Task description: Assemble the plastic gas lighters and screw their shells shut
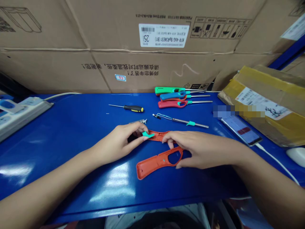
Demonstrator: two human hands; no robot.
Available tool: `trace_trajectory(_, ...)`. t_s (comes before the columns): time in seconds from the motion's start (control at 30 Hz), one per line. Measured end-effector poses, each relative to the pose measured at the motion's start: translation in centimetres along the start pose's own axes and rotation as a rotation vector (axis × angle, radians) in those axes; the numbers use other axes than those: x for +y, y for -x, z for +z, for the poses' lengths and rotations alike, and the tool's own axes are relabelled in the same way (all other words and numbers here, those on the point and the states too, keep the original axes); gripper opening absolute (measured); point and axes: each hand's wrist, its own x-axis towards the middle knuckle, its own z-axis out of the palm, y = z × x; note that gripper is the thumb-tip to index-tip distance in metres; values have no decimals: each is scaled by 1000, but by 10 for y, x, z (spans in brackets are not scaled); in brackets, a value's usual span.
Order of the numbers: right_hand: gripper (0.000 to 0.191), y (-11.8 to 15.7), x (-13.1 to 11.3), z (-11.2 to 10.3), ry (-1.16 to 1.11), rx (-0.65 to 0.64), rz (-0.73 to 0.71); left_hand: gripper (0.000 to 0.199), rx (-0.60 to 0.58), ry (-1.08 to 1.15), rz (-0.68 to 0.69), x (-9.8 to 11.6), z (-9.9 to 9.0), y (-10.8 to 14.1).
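My left hand [127,140] pinches a small teal trigger [148,135] between thumb and fingertips. It is held over the left part of the far orange lighter casing half [158,136], whose inside faces up. My right hand [193,148] curls around the front end of the near orange casing half [152,162], thumb at its edge, while the index fingertip touches the far half. Behind my left fingers lies a clear, partly hidden piece [137,121]. A metal lighter tube [179,121] with wires and a teal collar lies beyond my right hand.
A black-and-yellow screwdriver [130,108] and several assembled lighters [172,103] lie farther back on the blue table [78,127]. A phone [240,128] with a cable and a taped box [267,105] are at right. A power strip [26,109] sits left; a large carton [114,38] stands behind.
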Motion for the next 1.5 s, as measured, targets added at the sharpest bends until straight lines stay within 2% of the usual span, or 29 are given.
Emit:
trace_trajectory(0.1, 36, 11, 11, -21, 16, -7, -56, 25, -15, -20, 5, 2, -2, 0)
trace_trajectory(0.13, 36, 13, 15, -27, 11, 32, -75, 25, -21, -34, 10, 3, -3, 0)
trace_trajectory(0.2, 41, 13, 24, -34, 48, 214, -39, 25, -31, -72, 27, 3, -3, 2)
trace_trajectory(0.3, 37, 1, 41, -32, 169, 600, 48, 23, -44, -139, 62, 4, -2, 5)
trace_trajectory(0.33, 36, -5, 47, -29, 214, 680, 86, 23, -49, -157, 74, 5, -2, 6)
trace_trajectory(0.37, 36, -12, 54, -26, 235, 708, 103, 22, -57, -174, 85, 6, -1, 7)
trace_trajectory(0.53, 35, -31, 78, -16, 169, 718, 79, 21, -87, -249, 142, 13, 1, 12)
trace_trajectory(0.73, 17, -27, 71, -17, 197, 720, 47, 18, -59, -293, 202, 20, 2, 16)
trace_trajectory(0.9, 16, -25, 58, -11, 205, 549, 50, 16, -42, -231, 257, 18, 4, 14)
trace_trajectory(1.07, 13, -22, 47, -6, 142, 339, 5, 17, -132, -119, 228, 14, 6, 12)
trace_trajectory(1.23, 7, -16, 39, -8, 90, 192, -14, 18, -172, -67, 212, 13, 6, 12)
trace_trajectory(1.37, 8, -14, 31, -7, 54, 132, -57, 19, -224, -74, 241, 12, 5, 12)
trace_trajectory(1.5, 15, -14, 24, -4, 0, 136, -52, 19, -232, -91, 266, 11, 3, 12)
